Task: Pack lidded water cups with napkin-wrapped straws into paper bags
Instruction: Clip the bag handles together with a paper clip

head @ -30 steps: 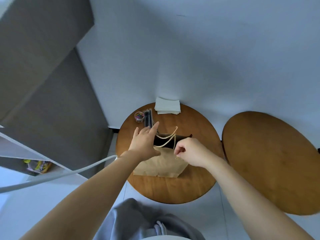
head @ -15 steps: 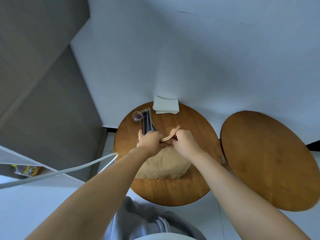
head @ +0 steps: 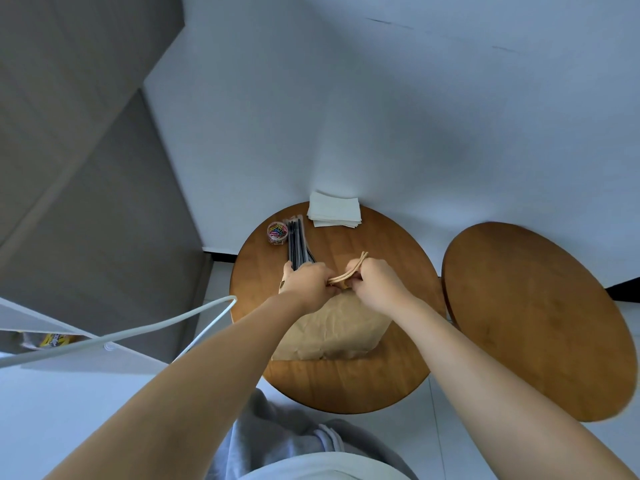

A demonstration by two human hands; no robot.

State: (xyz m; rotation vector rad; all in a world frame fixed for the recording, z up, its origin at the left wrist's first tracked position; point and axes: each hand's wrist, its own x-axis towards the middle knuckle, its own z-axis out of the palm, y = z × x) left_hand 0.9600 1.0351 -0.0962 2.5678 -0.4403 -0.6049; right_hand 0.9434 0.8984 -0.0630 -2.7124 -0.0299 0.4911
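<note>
Head view: left hand (head: 306, 282) and right hand (head: 375, 280) are pinching the rope handles (head: 348, 273) of a brown paper bag (head: 332, 332), mouth pointing far, on the round table (head: 346, 386).

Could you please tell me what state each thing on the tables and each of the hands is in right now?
Paper bag: standing, mouth pinched closed.
Rope handles: gathered together between both hands.
Left hand: curled, gripping the bag top.
Right hand: curled round the handles.
Napkins: flat stack, untouched.
Straws: bundled in a packet, lying flat.
Paper clip tub: upright; whether lidded, unclear.
Second table: nothing on it.
</note>
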